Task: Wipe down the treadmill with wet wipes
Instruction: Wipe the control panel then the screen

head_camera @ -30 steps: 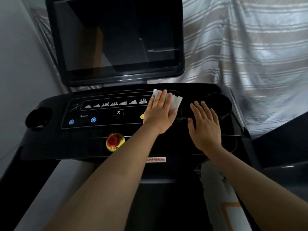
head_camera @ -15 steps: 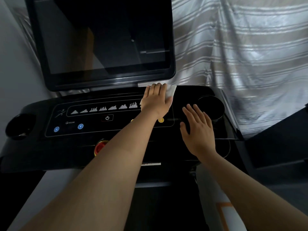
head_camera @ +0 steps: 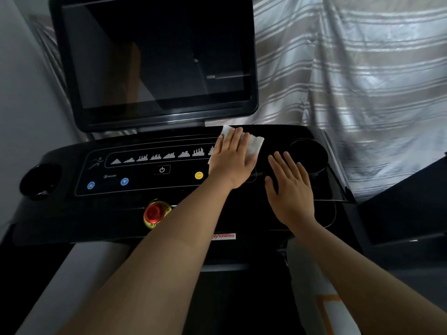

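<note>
In the head view, near the middle of the frame, the left hand lies flat with straight fingers. It presses the wet wipe onto the treadmill. The right hand rests flat beside it, holding nothing. A push on the yellow button close by could switch something on.

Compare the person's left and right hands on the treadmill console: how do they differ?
The left hand presses a white wipe on the console; the right hand rests bare on it. The left hand lies nearer the screen; the right hand lies beside the right cup holder. Both are flat, fingers straight.
</note>
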